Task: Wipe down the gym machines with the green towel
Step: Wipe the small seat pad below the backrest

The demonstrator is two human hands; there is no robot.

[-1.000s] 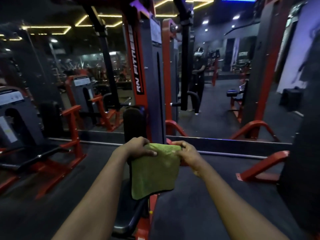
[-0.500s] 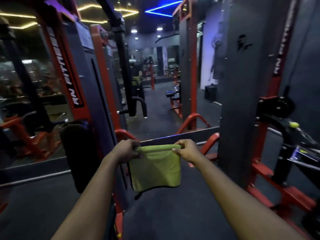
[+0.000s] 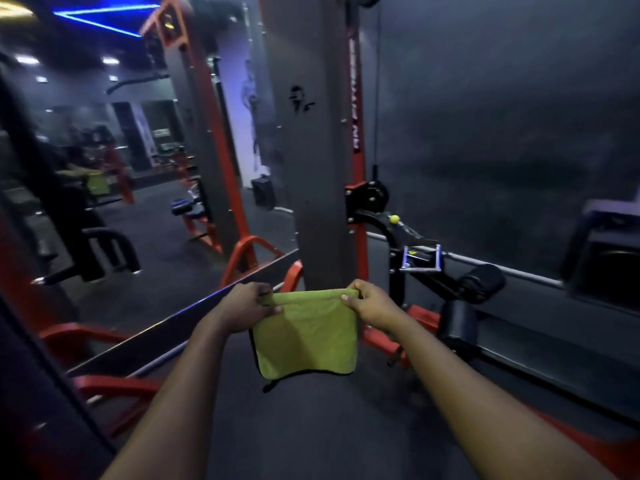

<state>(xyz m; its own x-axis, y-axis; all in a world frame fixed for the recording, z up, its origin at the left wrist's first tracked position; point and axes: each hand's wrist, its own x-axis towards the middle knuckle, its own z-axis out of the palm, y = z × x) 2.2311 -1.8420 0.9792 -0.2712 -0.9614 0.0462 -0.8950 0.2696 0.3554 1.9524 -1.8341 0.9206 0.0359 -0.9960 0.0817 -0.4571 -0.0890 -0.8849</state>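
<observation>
The view swings further right than half a second ago. The red-and-grey machine that filled the left edge is now mostly out of sight, and the mirror (image 3: 156, 220) takes that side, with a blurred green patch reflected in it. The left hand (image 3: 247, 304) still pinches the top left corner of the green towel (image 3: 308, 336), fingers curled over the hem. The towel hangs folded in mid-air between both hands, held out in front of the person and above the dark floor, just as before. The right hand (image 3: 372, 303) grips the top right corner, thumb on the near face. The grey column (image 3: 311, 168) now rises directly behind the towel. Right of it, the chrome cable handle (image 3: 420, 261) and black roller pad (image 3: 483, 278) sit nearer the middle.
</observation>
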